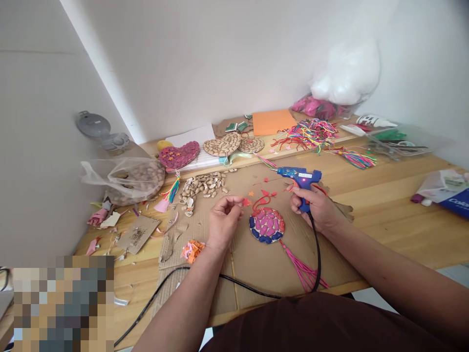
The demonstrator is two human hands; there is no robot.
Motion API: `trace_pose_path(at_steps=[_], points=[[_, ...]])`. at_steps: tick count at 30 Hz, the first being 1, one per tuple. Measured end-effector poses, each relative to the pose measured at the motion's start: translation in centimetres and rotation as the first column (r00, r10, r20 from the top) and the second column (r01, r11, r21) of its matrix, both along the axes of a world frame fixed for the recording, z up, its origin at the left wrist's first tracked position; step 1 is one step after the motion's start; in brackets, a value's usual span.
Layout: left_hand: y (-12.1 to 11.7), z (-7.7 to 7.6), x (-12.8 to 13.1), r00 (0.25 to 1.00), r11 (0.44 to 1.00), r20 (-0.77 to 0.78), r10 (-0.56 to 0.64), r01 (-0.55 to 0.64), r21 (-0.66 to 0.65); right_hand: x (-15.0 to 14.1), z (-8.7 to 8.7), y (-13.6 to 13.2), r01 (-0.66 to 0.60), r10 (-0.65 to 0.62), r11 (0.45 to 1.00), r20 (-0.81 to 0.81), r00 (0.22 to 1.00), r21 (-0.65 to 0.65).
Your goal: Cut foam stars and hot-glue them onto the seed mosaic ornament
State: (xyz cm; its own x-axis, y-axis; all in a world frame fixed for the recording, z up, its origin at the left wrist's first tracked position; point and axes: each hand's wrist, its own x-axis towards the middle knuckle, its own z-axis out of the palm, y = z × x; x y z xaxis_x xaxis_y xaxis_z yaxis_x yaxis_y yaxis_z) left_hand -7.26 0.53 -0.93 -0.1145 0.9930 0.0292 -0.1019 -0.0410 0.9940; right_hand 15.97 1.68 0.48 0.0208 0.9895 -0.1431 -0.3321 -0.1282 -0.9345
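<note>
My right hand (319, 209) is wrapped around the handle of a blue hot glue gun (298, 176), whose nozzle points left and whose small light glows. In my left hand (224, 222), thumb and forefinger pinch a small red paper star (245, 202). Between my hands, a round ornament (266, 226) lies flat on the cardboard, covered in pink, red and dark blue painted peanut shells. A red cord loop (261, 201) rises from its top, and a pink tassel (298, 264) trails from its lower right. An orange star (251, 194) lies just beyond the left fingertips.
Peanut shells (205, 185) are heaped on the cardboard (252, 274). Behind are heart-shaped ornaments (179, 155), an orange sheet (274, 122) and colourful threads (311, 134). A bag of peanuts (141, 178) stands left. The glue gun's black cord (249, 289) crosses the front under my left forearm.
</note>
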Motion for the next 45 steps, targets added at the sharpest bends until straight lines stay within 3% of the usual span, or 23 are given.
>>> trace_pose_path(at_steps=[10,19,35,45], points=[[0.03,0.16,-0.13,0.998,0.999,-0.051,0.039,-0.038,0.005,0.49,-0.60,0.13,-0.006,0.006,1.000,0.067,0.998,-0.008],[0.16,0.09,-0.25,0.999,0.999,0.004,0.046,-0.046,0.022,0.63,-0.74,0.15,-0.017,0.018,1.000,0.080,0.997,-0.008],[-0.08,0.71,-0.21,0.998,0.996,0.067,0.023,-0.017,-0.090,0.64,-0.26,0.28,-0.043,0.042,0.999,-0.169,0.985,0.000],[0.00,0.46,-0.40,0.997,0.994,0.083,0.000,0.009,-0.112,0.65,-0.56,0.46,-0.023,0.021,1.000,-0.150,0.989,-0.014]])
